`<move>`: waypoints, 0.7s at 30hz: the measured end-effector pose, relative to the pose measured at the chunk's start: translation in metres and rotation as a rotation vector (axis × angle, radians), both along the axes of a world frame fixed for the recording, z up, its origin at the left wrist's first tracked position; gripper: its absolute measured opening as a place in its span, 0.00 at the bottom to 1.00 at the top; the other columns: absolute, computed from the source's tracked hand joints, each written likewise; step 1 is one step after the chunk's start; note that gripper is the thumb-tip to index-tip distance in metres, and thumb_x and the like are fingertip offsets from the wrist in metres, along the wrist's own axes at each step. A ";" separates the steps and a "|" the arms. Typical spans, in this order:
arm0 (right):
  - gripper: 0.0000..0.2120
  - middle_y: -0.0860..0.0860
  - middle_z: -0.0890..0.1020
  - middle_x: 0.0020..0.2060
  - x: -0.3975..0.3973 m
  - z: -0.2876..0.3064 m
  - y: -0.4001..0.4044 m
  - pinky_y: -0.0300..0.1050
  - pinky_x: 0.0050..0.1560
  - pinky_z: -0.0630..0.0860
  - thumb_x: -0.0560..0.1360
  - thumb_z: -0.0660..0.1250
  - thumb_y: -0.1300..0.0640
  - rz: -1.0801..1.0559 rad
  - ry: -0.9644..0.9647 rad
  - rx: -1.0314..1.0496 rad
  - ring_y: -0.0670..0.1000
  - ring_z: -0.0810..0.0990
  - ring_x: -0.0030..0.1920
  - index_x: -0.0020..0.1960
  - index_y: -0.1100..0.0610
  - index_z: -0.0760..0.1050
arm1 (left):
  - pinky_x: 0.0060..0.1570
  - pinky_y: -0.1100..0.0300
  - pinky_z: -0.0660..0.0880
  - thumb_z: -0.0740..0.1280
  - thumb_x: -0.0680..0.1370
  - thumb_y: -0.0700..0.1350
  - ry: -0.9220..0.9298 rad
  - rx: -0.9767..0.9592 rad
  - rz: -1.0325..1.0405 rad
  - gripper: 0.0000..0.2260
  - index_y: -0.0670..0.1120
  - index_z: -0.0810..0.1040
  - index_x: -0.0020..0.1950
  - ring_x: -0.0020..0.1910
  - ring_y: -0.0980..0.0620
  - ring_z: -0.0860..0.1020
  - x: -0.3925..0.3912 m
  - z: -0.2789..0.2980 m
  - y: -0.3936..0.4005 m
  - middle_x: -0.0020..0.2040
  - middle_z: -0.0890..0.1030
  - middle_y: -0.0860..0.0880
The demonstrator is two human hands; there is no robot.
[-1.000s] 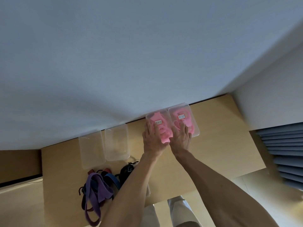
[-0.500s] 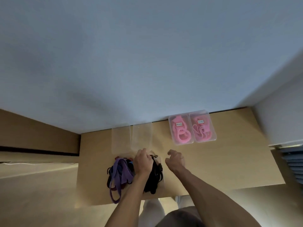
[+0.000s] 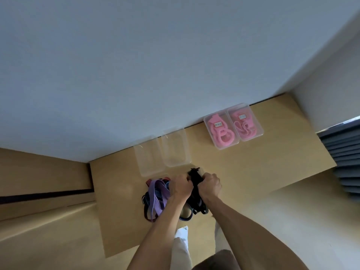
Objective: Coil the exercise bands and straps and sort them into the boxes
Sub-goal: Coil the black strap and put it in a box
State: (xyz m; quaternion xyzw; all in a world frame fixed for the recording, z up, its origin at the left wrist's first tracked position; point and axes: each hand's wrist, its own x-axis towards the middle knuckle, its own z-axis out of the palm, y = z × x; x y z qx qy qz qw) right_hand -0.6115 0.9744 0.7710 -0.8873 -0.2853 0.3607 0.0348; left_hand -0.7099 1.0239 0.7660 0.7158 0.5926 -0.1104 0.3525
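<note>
Clear plastic boxes (image 3: 176, 151) — matt wooden table (image 3: 263, 168).

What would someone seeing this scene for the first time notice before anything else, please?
Most likely the two hands, the left hand and right hand, gripping a black strap together near the table's front edge. Next, the two clear boxes of pink bands against the wall at the right stand out by colour. A purple band lies in the tangle left of the hands, below two empty clear boxes.
</note>
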 end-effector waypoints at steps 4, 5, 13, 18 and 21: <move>0.12 0.55 0.79 0.48 -0.019 0.000 0.001 0.50 0.54 0.73 0.73 0.60 0.63 -0.069 -0.063 0.074 0.59 0.76 0.52 0.52 0.57 0.79 | 0.42 0.54 0.75 0.65 0.74 0.41 -0.017 -0.055 -0.155 0.07 0.46 0.81 0.48 0.49 0.42 0.81 -0.006 0.007 0.000 0.47 0.84 0.46; 0.11 0.54 0.80 0.46 -0.022 0.002 0.002 0.50 0.52 0.75 0.73 0.60 0.63 -0.102 -0.050 0.088 0.59 0.78 0.50 0.51 0.57 0.79 | 0.43 0.53 0.75 0.64 0.74 0.41 -0.054 -0.064 -0.137 0.06 0.46 0.81 0.48 0.49 0.41 0.80 -0.007 0.009 0.000 0.47 0.84 0.45; 0.13 0.51 0.79 0.31 -0.009 0.031 0.008 0.39 0.29 0.68 0.68 0.62 0.68 -0.535 0.389 0.296 0.53 0.75 0.32 0.42 0.53 0.81 | 0.28 0.66 0.73 0.63 0.79 0.33 -0.806 -0.495 0.746 0.15 0.46 0.84 0.39 0.34 0.50 0.80 -0.004 0.042 0.011 0.38 0.84 0.46; 0.13 0.55 0.76 0.25 0.006 0.054 -0.003 0.41 0.27 0.68 0.63 0.61 0.68 -0.726 0.643 0.412 0.52 0.70 0.25 0.39 0.61 0.83 | 0.25 0.65 0.62 0.64 0.81 0.46 -0.679 -0.589 0.719 0.09 0.44 0.80 0.45 0.29 0.52 0.78 -0.003 0.047 0.015 0.36 0.82 0.44; 0.10 0.55 0.76 0.26 0.004 0.067 -0.011 0.40 0.27 0.67 0.60 0.62 0.64 -0.659 0.672 0.417 0.53 0.71 0.27 0.35 0.59 0.81 | 0.25 0.64 0.64 0.68 0.79 0.47 -0.639 -0.612 0.705 0.10 0.41 0.80 0.45 0.26 0.51 0.78 0.004 0.056 0.018 0.33 0.82 0.45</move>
